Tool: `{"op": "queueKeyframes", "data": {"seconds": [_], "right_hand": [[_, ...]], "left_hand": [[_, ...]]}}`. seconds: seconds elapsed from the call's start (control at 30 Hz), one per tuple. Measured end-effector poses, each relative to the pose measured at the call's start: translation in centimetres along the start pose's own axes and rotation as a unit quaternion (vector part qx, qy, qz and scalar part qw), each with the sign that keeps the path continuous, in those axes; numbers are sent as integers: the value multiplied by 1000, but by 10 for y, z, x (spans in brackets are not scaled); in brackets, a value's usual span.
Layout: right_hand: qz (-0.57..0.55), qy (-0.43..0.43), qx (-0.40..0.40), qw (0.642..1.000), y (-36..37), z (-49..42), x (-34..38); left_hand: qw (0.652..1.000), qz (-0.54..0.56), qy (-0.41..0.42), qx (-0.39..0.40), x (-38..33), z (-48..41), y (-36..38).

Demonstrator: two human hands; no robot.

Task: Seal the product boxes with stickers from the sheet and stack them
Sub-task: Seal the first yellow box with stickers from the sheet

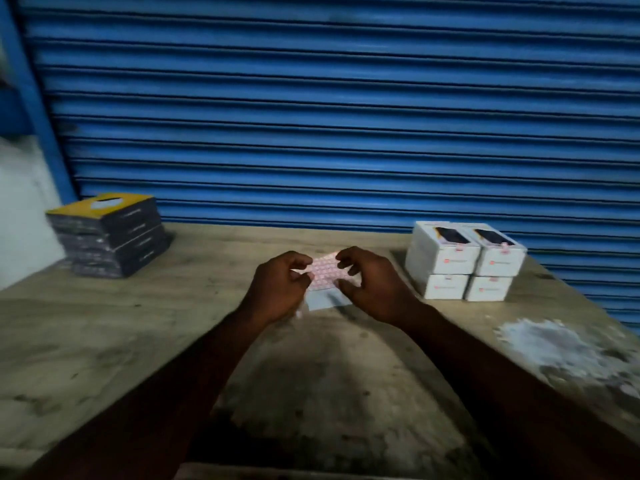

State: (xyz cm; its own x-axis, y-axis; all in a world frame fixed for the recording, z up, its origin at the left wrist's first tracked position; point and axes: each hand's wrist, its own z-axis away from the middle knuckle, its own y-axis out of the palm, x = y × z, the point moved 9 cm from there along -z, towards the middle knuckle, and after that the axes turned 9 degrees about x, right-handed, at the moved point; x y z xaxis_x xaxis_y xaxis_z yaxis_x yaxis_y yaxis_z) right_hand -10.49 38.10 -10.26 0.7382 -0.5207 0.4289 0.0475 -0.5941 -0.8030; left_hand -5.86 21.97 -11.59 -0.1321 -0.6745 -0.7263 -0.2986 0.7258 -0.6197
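Nearer than the sticker sheet (325,271) and to its right, a white powdery patch (561,348) is seen on the wooden table (138,341). The sheet is pinched at its left edge by the left hand (280,289) and at its right edge by the right hand (370,285), fingers curled. Beyond it to the right, four white product boxes (464,261) are stacked two high. Far to its left, dark boxes (110,233) are piled. Behind it a blue roller shutter (346,116) is lowered.
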Motion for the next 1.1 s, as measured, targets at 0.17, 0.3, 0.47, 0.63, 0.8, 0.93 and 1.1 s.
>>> {"op": "queueKeyframes", "data": {"seconds": [0.17,0.3,0.47,0.63,0.8,0.93,1.1], "right_hand": [[4,-1,67,998,79,-39,48],[-20,-20,93,995,121,-69,92],[-44,-47,99,993,162,-113,144],[-54,-95,79,991,193,-175,209],[-59,-114,90,988,227,-230,247],[-52,-128,99,986,245,-252,254],[-131,-137,32,981,243,-258,247]], "left_hand": [[996,-84,-30,2,56,30,-59],[994,-97,-35,-24,90,44,-106],[979,-92,-31,-180,127,60,-185],[942,-112,-46,-314,163,63,-266],[930,-82,-131,-335,202,40,-309],[939,-10,-144,-313,216,20,-320],[938,-31,-116,-326,230,17,-323]]}}
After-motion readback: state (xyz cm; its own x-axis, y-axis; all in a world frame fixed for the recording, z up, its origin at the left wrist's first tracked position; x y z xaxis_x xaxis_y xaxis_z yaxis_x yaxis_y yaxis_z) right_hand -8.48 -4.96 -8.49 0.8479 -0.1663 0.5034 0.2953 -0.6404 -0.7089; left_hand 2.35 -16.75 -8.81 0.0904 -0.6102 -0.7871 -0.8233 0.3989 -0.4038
